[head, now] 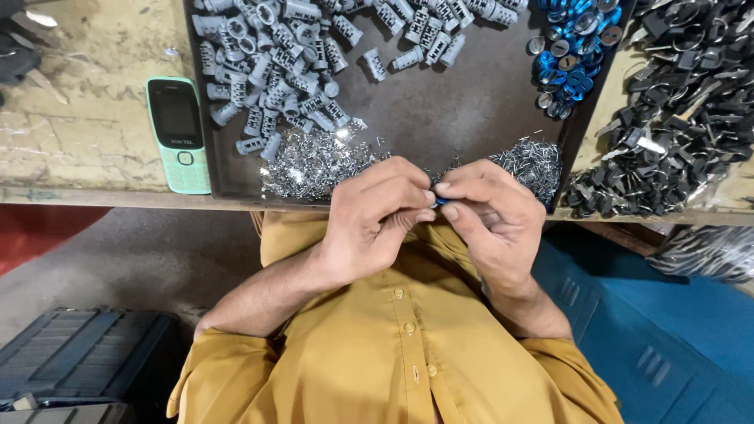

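- The small blue metal part sits pinched right where the two hands meet, at the near edge of the dark metal tray, just above the person's mustard-yellow shirt.
- So little of the part shows between the fingertips that I cannot tell which way its long axis runs; neither hand is nearer, since both touch it.
- The left hand comes in from the left, fingers curled tight, thumb and forefinger closed on the blue piece.
- The right hand mirrors it from the right, fingers bent and pressed together on the same piece, so the fingertips of both hands almost touch.
- Whether either hand also holds a pin or another small bit is hidden by the fingers.
- Just beyond the knuckles lie two heaps of thin silvery metal pins, one to the left and one to the right of the hands.
- Farther back in the tray is a spread of grey ribbed metal cylinders, and at its far right corner a cluster of shiny blue caps.
- A pile of black-headed keys lies on the bench right of the tray.
- A mint-green push-button phone rests on the worn bench left of it.
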`<state>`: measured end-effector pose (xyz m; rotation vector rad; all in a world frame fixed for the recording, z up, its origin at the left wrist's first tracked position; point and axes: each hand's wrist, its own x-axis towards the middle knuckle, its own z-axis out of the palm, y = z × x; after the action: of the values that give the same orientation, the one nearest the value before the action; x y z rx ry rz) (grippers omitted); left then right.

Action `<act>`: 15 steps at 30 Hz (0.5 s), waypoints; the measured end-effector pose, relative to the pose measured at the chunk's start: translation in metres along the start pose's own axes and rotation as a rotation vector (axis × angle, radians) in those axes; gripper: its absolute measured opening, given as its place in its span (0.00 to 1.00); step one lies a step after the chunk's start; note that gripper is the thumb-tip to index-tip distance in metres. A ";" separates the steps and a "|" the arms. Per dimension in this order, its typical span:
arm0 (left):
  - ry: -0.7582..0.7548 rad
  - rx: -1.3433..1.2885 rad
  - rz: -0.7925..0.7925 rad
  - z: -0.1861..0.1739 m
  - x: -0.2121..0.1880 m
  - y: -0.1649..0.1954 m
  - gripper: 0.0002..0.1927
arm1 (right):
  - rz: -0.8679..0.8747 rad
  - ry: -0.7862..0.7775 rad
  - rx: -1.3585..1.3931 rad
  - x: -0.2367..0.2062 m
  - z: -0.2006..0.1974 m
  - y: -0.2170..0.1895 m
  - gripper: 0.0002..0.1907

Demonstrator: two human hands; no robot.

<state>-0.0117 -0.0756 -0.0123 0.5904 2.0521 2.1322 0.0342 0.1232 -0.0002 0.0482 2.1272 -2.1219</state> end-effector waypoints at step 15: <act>-0.096 -0.249 -0.373 0.025 0.014 -0.002 0.06 | -0.418 -0.103 -0.585 -0.002 -0.040 0.001 0.27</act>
<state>-0.0156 -0.0473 -0.0118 0.2471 1.6553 2.0448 0.0332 0.1629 -0.0011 -0.5942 2.7775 -1.5196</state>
